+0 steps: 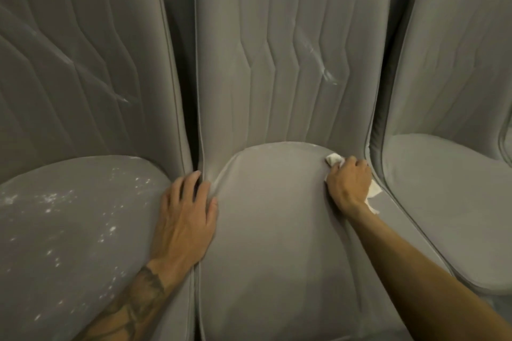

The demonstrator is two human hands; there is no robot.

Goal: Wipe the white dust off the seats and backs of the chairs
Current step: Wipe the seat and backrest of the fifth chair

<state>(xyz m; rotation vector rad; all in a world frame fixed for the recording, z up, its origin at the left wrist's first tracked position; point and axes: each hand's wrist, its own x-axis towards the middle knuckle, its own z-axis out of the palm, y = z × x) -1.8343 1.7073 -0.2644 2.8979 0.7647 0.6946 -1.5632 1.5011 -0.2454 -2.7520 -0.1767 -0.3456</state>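
Three grey padded chairs stand side by side. The middle chair's seat (pixel 277 230) lies straight below me, and its back (pixel 291 63) carries a white streak on the right. My right hand (pixel 349 183) grips a crumpled white cloth (pixel 334 158) and presses it on the far right corner of that seat. My left hand (pixel 186 216) rests flat, fingers spread, on the seat's left edge at the gap to the left chair. White dust specks cover the left chair's seat (pixel 69 224), and pale streaks cross its back (pixel 74 63).
The right chair (pixel 448 174) looks free of white dust on seat and back. Narrow dark gaps separate the chairs. Nothing else shows; the chairs fill the whole view.
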